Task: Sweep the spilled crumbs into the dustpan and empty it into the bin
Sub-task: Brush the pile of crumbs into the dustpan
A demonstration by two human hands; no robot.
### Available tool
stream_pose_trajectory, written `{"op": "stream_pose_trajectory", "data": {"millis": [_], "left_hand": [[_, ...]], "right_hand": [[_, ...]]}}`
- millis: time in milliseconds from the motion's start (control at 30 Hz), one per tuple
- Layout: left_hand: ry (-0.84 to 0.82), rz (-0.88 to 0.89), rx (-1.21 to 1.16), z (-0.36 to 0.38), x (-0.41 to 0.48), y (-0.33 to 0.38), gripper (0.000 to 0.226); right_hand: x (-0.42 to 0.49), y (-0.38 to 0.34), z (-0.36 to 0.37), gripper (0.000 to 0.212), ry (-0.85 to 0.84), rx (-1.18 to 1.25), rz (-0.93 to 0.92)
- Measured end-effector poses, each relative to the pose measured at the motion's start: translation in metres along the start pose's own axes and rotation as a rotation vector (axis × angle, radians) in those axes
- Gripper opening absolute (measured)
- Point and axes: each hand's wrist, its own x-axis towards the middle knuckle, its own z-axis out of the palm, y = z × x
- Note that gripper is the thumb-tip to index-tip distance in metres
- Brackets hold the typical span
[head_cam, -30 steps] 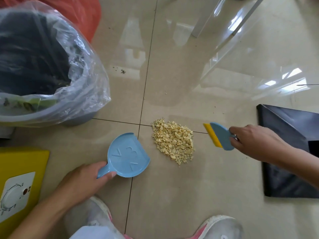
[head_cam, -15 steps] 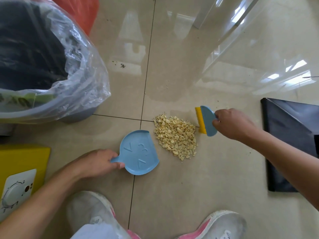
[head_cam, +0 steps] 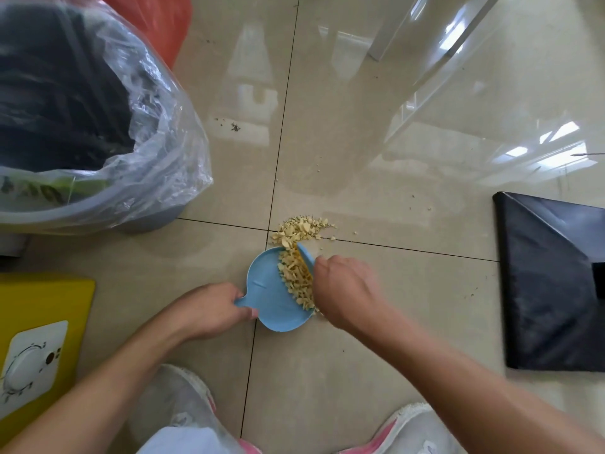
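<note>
A small blue dustpan lies flat on the tiled floor, its handle gripped by my left hand. My right hand holds a small blue brush with yellow bristles against the pan's right edge. Pale yellow crumbs lie on the right part of the pan in front of the bristles. More crumbs remain on the floor just beyond the pan, at the tile joint. The grey bin, lined with a clear plastic bag, stands at the left.
A black sheet-like object lies on the floor at the right. A yellow box sits at the lower left. An orange bag is behind the bin. My two shoes are at the bottom edge. A transparent furniture leg rises at upper right.
My right hand swept the brush leftward through the pile, pushing much of it onto the dustpan. The dustpan and my left hand shifted right toward the crumbs.
</note>
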Motion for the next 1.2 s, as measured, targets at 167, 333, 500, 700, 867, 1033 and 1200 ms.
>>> {"op": "stream_pose_trajectory", "data": {"millis": [167, 333, 500, 700, 867, 1033, 1200], "left_hand": [[-0.005, -0.011, -0.012, 0.002, 0.0, 0.001, 0.035], [0.015, -0.015, 0.001, 0.003, -0.001, 0.001, 0.041], [0.045, 0.008, 0.036, 0.008, -0.006, -0.002, 0.04], [0.034, -0.024, -0.005, 0.019, -0.015, -0.011, 0.036], [0.024, -0.088, -0.082, 0.024, -0.025, -0.027, 0.045], [0.039, -0.117, -0.128, 0.032, -0.027, -0.033, 0.043], [0.045, -0.117, -0.162, 0.034, -0.025, -0.032, 0.042]], "right_hand": [[-0.007, -0.014, -0.006, 0.015, -0.014, 0.016, -0.015], [-0.026, -0.019, -0.01, 0.01, -0.013, 0.053, -0.066], [-0.044, -0.013, -0.02, 0.016, 0.06, 0.103, -0.099], [0.0, 0.035, -0.045, 0.017, 0.26, 0.036, 0.037], [0.045, 0.061, -0.048, 0.018, 0.291, -0.077, 0.109], [0.056, 0.024, -0.013, 0.021, 0.265, -0.156, -0.048], [0.039, -0.009, 0.014, 0.022, 0.203, -0.182, -0.183]]}}
